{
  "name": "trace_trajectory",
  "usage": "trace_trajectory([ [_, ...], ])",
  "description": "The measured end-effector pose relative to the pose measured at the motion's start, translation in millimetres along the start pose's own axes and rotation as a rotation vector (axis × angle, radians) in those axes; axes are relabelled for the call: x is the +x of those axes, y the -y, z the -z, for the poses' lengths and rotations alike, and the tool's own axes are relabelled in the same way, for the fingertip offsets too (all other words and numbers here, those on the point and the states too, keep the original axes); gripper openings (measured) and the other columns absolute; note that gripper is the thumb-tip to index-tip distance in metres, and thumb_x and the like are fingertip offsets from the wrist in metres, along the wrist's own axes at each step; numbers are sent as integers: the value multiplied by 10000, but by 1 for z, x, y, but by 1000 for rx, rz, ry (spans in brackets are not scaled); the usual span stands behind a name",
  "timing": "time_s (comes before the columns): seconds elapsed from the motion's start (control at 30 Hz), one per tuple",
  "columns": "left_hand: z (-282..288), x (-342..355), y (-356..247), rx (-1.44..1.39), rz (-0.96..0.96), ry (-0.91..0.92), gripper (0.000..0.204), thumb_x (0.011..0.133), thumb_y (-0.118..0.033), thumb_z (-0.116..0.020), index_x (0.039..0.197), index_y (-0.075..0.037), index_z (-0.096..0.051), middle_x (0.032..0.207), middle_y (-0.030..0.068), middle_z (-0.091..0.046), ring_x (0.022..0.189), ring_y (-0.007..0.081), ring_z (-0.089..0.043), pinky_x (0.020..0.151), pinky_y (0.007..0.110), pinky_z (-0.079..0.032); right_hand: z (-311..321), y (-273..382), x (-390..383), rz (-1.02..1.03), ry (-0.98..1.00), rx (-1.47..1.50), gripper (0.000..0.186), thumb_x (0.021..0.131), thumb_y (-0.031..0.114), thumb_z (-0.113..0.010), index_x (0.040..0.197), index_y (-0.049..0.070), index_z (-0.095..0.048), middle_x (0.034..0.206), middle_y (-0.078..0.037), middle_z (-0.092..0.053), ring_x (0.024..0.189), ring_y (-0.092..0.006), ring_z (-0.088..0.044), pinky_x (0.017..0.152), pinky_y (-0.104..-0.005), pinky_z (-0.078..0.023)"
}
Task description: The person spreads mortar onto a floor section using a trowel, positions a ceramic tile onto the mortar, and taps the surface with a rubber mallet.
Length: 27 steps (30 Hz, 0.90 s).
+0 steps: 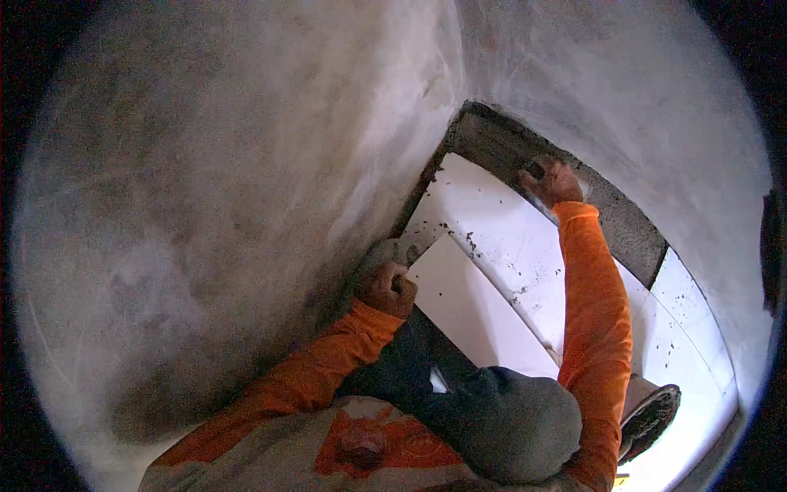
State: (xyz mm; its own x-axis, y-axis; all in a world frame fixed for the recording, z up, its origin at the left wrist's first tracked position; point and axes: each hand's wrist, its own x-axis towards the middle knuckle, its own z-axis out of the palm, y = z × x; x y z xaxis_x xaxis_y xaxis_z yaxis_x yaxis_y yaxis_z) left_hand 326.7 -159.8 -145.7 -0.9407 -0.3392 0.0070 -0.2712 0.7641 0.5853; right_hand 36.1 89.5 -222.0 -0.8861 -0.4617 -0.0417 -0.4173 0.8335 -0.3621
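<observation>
My left hand (392, 289) is closed in a loose fist by the left wall, close to the corner of a loose white tile (484, 303). Whether it grips anything is hidden. My right hand (553, 182) reaches far forward over a bare strip of grey mortar (619, 221) along the right wall. Its fingers curl around a small dark gap or object that I cannot make out. Beneath that arm lies a larger white tile (484, 205), sprinkled with dark crumbs. The loose tile rests partly over it, at a slight angle.
Two plastered walls, left (205, 205) and right (623, 90), meet in a corner ahead. My bent knee (525, 422) is close to the loose tile. A bucket with a dark, crusted rim (652, 418) stands at the lower right, beside more white tiles (684, 344).
</observation>
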Motion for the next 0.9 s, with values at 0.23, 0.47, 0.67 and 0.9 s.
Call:
trace_trajectory([
  [0.23,0,-5,11,-95,45,0,175,727,-176,-538,867,-70,-545,779,192,-585,696,344,-584,604,408,-476,-15,115,-74,-17,76,-106,471,798,467,-527,1073,85,-533,946,-166,-598,750,-347,-610,595,-451,-490],
  [0.47,-7,-10,20,-94,-6,-51,157,719,-111,-559,867,-84,-513,756,166,-588,676,338,-580,612,405,-460,15,108,-81,-198,37,151,463,827,477,-480,1022,64,-556,930,-178,-598,805,-369,-588,679,-462,-469],
  [0.67,-3,-3,13,-38,-96,-52,162,720,-144,-561,864,-85,-516,726,148,-593,636,337,-578,566,412,-454,-2,114,-106,57,75,68,496,817,409,-513,1201,98,-470,1024,-178,-581,779,-362,-607,659,-456,-499],
  [0.9,0,-2,16,-10,-112,-108,169,702,-158,-575,846,-72,-549,693,154,-588,620,332,-578,543,415,-456,21,69,-123,346,-169,50,414,799,381,-566,1081,79,-557,1046,-156,-575,892,-338,-571,747,-411,-471],
])
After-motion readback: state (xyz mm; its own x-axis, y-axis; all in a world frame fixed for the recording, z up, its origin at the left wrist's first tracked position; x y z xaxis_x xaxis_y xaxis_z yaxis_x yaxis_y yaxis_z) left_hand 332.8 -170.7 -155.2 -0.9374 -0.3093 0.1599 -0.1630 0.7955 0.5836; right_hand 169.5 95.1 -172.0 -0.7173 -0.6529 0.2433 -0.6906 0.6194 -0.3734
